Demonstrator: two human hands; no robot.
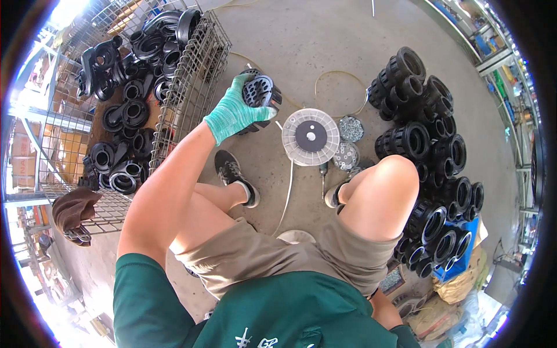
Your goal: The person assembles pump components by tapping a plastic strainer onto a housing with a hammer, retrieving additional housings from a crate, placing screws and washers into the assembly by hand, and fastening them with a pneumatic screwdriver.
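Note:
My left hand [237,110], in a teal knit glove, grips a round black plastic part [257,90] whose face is full of holes. Fingers and thumb wrap its sides, just above other dark parts that the hand partly covers. Close by on the right stands a clear ribbed plastic disc [327,146] with a dark grey centre. My right forearm [385,311] shows only as a short stretch behind my right thigh; the hand itself is hidden.
A wire cage [184,95] on the left holds several black plastic fittings [134,111]. More ribbed black fittings [409,139] are stacked at right, near a blue crate [461,264]. Two round containers of small metal pieces [351,128], a screwdriver-like tool [323,171] and a pale hose [288,194] lie near my feet.

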